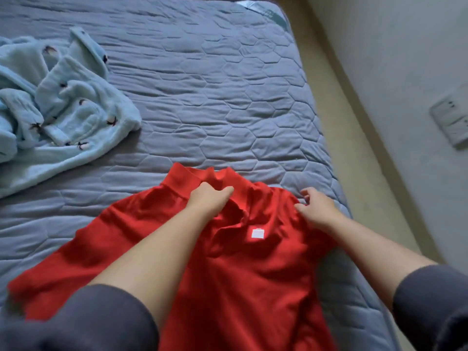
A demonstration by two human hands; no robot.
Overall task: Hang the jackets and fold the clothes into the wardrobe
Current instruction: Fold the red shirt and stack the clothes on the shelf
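- Landmark: the red garment (240, 274) lies spread on the quilted mattress (202, 84), directly below the camera. It is creased around its white label (257, 233) and not yet folded.
- Left hand (210, 198): at the far end of the red garment, fingers curled into the cloth just behind a ribbed band. It is gripping the fabric.
- Right hand (316, 209): at the red garment's right edge, thumb on the cloth and fingers curled over the border, pinching that edge. The fingertips are partly hidden, so the firmness of the hold cannot be confirmed.
- Light blue fleece garment (63, 105): crumpled in a heap, well apart from the red garment, to its far left. It is unfolded and untouched.
- Wall socket (453, 117): on the wall to the right of the red garment, clear of the work.
- The wardrobe is not in view.
- Step in hand, as judged: flattening and squaring the red garment before the first fold.
- Recommendation: draw both hands apart to tension the far end, and smooth the bunching beside the label before folding. Keep the right edge on the mattress, since it lies near the side drop. Align the sleeves, then fold.
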